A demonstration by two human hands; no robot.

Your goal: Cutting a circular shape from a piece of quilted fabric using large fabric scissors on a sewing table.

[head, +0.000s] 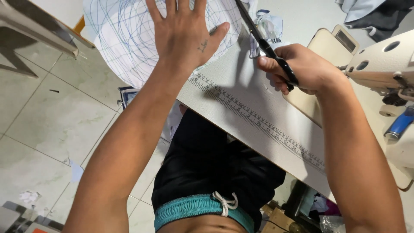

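Observation:
My left hand lies flat, fingers spread, on a white fabric piece marked with blue curved lines, pressing it onto the table. My right hand grips the black handles of long scissors; their blades run up toward the top edge beside the fabric. Small fabric scraps lie just beyond the blades.
The grey table has a ruler strip along its near edge. A cream sewing machine stands at the right with a blue spool. Tiled floor with scraps lies left; dark cloth is at top right.

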